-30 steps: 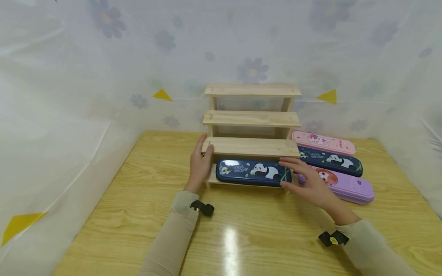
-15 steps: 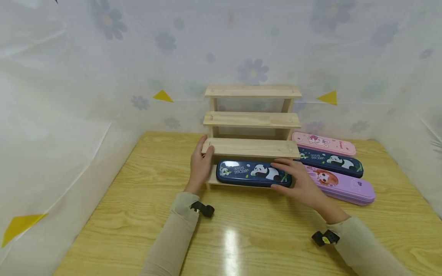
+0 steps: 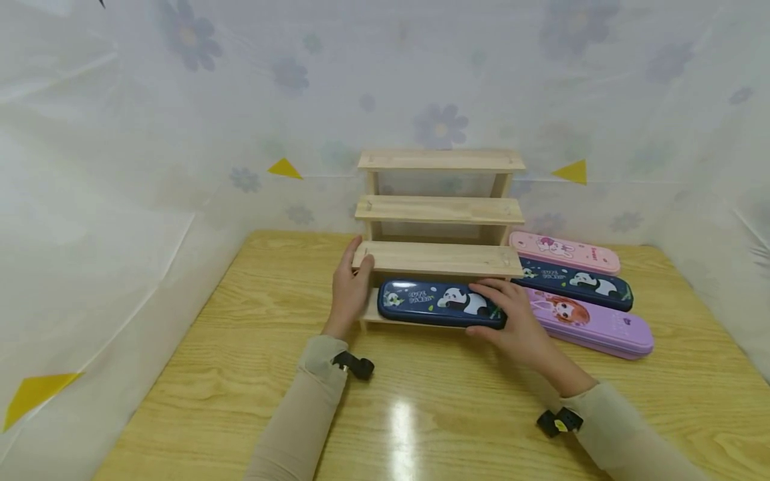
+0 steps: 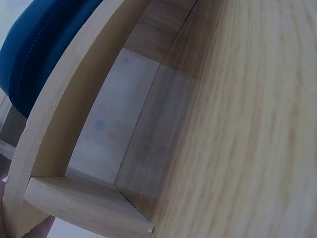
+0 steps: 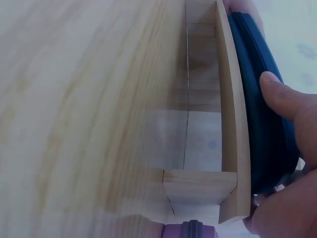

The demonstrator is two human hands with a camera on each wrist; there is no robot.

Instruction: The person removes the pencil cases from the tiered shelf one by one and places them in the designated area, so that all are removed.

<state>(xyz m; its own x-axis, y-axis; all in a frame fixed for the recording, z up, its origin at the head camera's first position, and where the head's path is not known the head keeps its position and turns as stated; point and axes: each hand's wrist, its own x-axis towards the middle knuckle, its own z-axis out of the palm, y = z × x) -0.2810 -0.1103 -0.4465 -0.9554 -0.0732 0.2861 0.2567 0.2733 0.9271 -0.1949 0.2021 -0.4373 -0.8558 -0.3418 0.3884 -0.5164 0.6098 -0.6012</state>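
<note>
A dark blue pencil case point(image 3: 421, 304) with a panda print lies on the lowest step of a stepped wooden rack point(image 3: 439, 257). My right hand point(image 3: 517, 324) holds the case by its right end. In the right wrist view, the thumb presses the front side of the case point(image 5: 260, 114), and the other fingers are partly hidden around its end. My left hand point(image 3: 349, 294) grips the left end of the step above, its thumb over the top edge. In the left wrist view, the same case point(image 4: 29, 54) shows above the step's front edge, with little of the hand visible.
Right of the rack lie a pink rabbit pencil case point(image 3: 568, 252), a second blue panda case point(image 3: 592, 287) and a purple case with a girl print point(image 3: 601, 324). The wooden table point(image 3: 252, 401) meets pale flowered sheeting point(image 3: 289, 120) behind the rack.
My right hand has moved left, from the tip of the blue panda pencil case to a fuller hold on its end. The case and my left hand look nearly unmoved.
</note>
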